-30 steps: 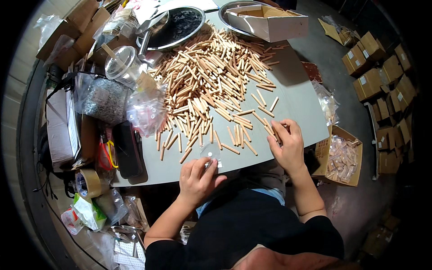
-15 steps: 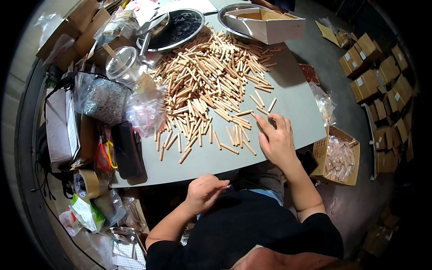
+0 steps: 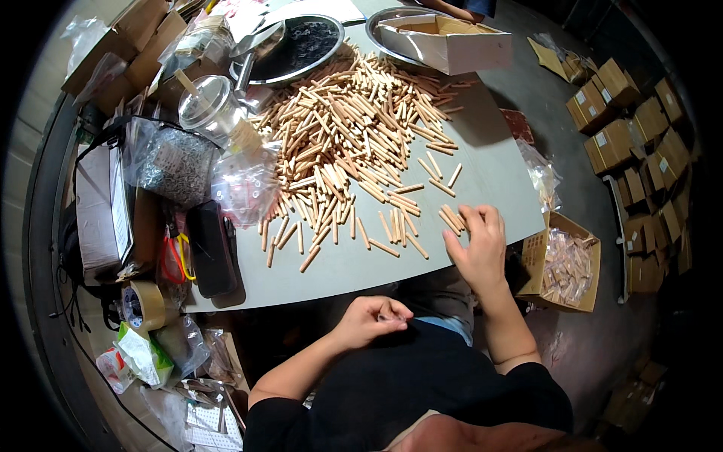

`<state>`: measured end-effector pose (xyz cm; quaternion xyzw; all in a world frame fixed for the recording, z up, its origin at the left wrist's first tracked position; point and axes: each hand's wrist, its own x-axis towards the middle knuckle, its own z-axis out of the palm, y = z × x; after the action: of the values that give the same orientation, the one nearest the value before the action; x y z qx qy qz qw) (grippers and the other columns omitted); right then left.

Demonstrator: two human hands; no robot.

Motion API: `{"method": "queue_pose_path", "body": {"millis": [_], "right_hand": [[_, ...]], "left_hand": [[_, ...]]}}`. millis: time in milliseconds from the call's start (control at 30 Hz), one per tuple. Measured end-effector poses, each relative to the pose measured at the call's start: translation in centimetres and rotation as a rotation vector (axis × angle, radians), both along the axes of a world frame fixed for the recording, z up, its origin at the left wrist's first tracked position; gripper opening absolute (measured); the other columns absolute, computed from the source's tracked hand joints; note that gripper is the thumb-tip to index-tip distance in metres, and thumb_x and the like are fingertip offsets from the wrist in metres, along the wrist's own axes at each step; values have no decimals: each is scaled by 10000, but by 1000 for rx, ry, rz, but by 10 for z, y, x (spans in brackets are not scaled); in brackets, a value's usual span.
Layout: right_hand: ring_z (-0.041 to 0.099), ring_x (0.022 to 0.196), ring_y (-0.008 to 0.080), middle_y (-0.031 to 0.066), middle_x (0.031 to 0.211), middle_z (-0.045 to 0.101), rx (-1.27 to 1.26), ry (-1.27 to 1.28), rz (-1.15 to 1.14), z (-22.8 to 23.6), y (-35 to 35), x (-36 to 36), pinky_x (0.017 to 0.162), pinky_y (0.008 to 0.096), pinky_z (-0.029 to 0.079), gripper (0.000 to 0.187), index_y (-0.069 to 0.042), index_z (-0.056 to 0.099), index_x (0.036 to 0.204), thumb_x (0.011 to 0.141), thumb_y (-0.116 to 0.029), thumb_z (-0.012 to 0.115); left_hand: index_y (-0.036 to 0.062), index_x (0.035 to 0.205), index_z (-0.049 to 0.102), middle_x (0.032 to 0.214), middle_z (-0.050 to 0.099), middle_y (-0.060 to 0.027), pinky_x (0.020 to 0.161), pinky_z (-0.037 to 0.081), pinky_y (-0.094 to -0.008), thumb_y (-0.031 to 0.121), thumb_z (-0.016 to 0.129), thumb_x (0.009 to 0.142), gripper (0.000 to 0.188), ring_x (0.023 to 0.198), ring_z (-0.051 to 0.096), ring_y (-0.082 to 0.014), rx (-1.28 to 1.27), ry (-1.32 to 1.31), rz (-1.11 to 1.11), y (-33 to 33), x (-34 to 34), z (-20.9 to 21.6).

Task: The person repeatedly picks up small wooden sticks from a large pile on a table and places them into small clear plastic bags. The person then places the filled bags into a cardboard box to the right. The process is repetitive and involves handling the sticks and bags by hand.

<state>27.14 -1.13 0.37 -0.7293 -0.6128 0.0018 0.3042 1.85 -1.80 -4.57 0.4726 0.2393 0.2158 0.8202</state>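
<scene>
A large heap of short, light wooden sticks [image 3: 346, 128] spreads over the grey-green table [image 3: 339, 271], with loose ones scattered along its near side. At the table's right part, my right hand [image 3: 482, 245] has its thumb and fingers curled about a small group of wooden sticks [image 3: 452, 218], which lie side by side at its fingertips. My left hand [image 3: 370, 320] is off the table's near edge, in front of my body. Its fingers are pinched together; a small, shiny bit shows at the tips, too little to name.
A black phone [image 3: 211, 248], scissors [image 3: 179, 256], tape roll [image 3: 147, 307] and plastic bags [image 3: 245, 184] crowd the left side. Metal bowls [image 3: 339, 38] and a white box [image 3: 467, 47] stand at the back. A carton of bagged sticks [image 3: 595, 290] sits on the right.
My right hand has drawn back slightly toward the right, with several sticks now grouped at its fingertips. My left hand has shifted right and turned, still pinched.
</scene>
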Motion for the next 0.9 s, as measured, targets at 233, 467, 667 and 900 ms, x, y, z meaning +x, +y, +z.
{"method": "queue_pose_path", "body": {"millis": [233,467,667,900], "right_hand": [[577,999,351,149,1069,587,-124,37,195,13,2,6,875,421,497,287,-46,707,1100,814,-30,703],[596,1069,318,116,1105,634,-125,193,582,12,-14,29,913,386,502,301,-26,710,1064,774,51,679],[631,1005,304,102,1029,663,-153,311,756,15,-18,32,884,380,521,251,-19,702,973,737,65,683],[632,972,294,113,986,657,-289,443,944,19,-16,37,865,365,521,234,-1,680,965,739,60,672]], "left_hand": [[87,952,587,821,507,85,648,378,-192,173,745,910,185,728,453,-26,-351,-10,-236,11,67,-19],[131,954,587,823,544,45,708,413,-230,248,753,903,209,753,494,-74,-697,-160,-293,18,92,-12],[145,988,591,887,580,30,771,434,-261,279,728,931,200,825,531,-93,-782,-172,-173,8,97,-13],[98,1058,588,970,602,16,812,470,-232,209,705,943,198,894,563,-92,-550,-154,-191,7,95,-15]]}}
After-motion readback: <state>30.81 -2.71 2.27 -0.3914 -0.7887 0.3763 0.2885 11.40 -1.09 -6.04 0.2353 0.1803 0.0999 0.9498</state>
